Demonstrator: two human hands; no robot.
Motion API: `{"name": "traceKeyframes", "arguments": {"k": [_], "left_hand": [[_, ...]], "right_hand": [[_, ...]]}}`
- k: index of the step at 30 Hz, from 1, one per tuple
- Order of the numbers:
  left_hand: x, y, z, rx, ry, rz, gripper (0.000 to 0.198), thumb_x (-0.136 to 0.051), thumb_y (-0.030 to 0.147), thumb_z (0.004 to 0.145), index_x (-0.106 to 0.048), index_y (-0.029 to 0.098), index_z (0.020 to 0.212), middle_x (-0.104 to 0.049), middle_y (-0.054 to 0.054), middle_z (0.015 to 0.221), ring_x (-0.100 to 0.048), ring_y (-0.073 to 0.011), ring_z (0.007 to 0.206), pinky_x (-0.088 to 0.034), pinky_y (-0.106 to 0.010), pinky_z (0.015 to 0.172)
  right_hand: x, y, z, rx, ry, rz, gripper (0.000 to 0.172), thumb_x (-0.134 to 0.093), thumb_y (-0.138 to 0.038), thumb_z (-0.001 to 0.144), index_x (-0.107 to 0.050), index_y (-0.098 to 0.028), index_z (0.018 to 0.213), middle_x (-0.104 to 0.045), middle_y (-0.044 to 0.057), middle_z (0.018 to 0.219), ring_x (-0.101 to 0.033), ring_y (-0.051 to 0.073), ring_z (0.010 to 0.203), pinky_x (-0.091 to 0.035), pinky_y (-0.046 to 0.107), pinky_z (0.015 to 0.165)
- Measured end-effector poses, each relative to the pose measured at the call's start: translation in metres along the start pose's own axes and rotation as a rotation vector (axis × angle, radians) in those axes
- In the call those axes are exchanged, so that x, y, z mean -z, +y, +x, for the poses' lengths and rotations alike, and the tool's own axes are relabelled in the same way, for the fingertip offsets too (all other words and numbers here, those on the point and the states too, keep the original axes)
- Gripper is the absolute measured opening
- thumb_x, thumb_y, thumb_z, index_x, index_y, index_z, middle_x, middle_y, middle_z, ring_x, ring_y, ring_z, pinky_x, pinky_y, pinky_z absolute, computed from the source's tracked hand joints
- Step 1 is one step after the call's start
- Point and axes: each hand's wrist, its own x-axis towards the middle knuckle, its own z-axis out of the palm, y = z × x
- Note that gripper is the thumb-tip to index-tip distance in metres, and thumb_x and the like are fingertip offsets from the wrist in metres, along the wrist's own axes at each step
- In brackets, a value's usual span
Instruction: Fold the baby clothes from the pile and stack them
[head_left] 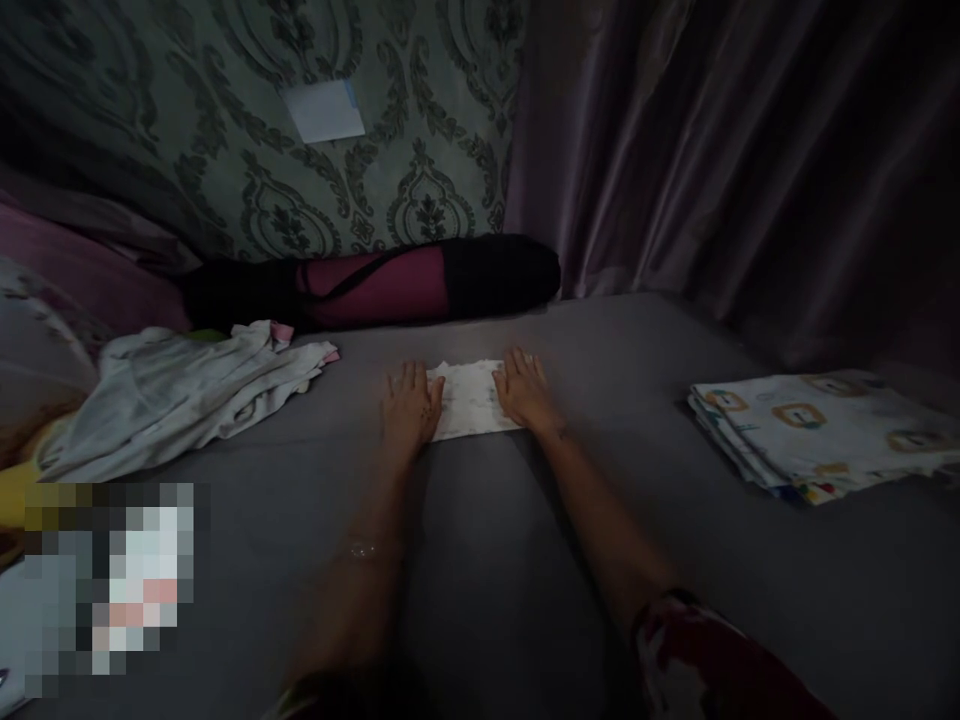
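A small white cloth (471, 400) with faint markings lies flat on the grey sheet (495, 540), in the middle of the view. My left hand (411, 405) rests over its left edge, palm down, with the fingers pointing away from me. Over the right edge lies my right hand (523, 388), also palm down with its fingers apart. Both thumbs point inward across the cloth. Neither hand grips anything.
Crumpled pale clothes (187, 390) lie at the left. A folded stack of printed cloth (832, 430) sits at the right. A long black and magenta bag (382, 285) lies along the patterned wall (420, 130), beside a curtain (637, 150).
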Motion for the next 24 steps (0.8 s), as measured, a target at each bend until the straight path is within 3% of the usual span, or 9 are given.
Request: {"name": "traceKeyframes", "arguments": {"k": [6, 15, 18, 22, 24], "left_hand": [[-0.025, -0.006, -0.003, 0.075, -0.129, -0.020, 0.071, -0.019, 0.051, 0.097, -0.034, 0.002, 0.145, -0.032, -0.020, 0.153, -0.024, -0.0310, 0.144, -0.025, -0.046, 0.115], [-0.023, -0.009, -0.002, 0.069, -0.145, -0.021, 0.070, -0.017, 0.053, 0.097, -0.035, 0.006, 0.146, -0.032, -0.018, 0.153, -0.024, -0.0298, 0.145, -0.025, -0.047, 0.115], [-0.019, -0.003, -0.001, 0.064, -0.103, -0.010, 0.068, -0.016, 0.052, 0.097, -0.039, 0.009, 0.144, -0.036, -0.018, 0.152, -0.027, -0.0307, 0.143, -0.022, -0.052, 0.115], [-0.012, 0.015, -0.003, -0.014, 0.041, 0.012, 0.066, -0.016, 0.050, 0.098, -0.041, 0.010, 0.143, -0.037, -0.017, 0.151, -0.027, -0.0289, 0.143, -0.014, -0.052, 0.117], [-0.014, 0.024, -0.006, -0.064, 0.004, -0.008, 0.063, -0.018, 0.049, 0.098, -0.040, 0.012, 0.144, -0.035, -0.015, 0.153, -0.026, -0.0278, 0.144, -0.015, -0.050, 0.118]], "right_hand": [[-0.012, 0.005, -0.007, -0.095, -0.039, -0.020, 0.065, -0.021, -0.040, 0.099, -0.034, 0.003, 0.145, -0.032, 0.019, 0.153, -0.026, 0.030, 0.142, -0.022, 0.040, 0.114], [-0.009, 0.008, -0.007, -0.080, -0.056, -0.024, 0.062, -0.022, -0.040, 0.099, -0.036, 0.000, 0.145, -0.033, 0.018, 0.153, -0.026, 0.029, 0.142, -0.023, 0.041, 0.113], [-0.002, 0.003, -0.005, -0.073, -0.012, -0.052, 0.058, -0.024, -0.038, 0.099, -0.040, -0.005, 0.144, -0.035, 0.018, 0.152, -0.029, 0.030, 0.141, -0.021, 0.046, 0.114], [0.002, -0.014, -0.005, 0.008, 0.099, -0.053, 0.054, -0.023, -0.035, 0.100, -0.038, -0.011, 0.146, -0.032, 0.015, 0.154, -0.026, 0.027, 0.143, -0.012, 0.048, 0.116], [-0.003, -0.021, -0.007, 0.051, 0.065, -0.034, 0.054, -0.023, -0.036, 0.101, -0.039, -0.013, 0.146, -0.033, 0.012, 0.154, -0.025, 0.025, 0.143, -0.013, 0.046, 0.117]]}}
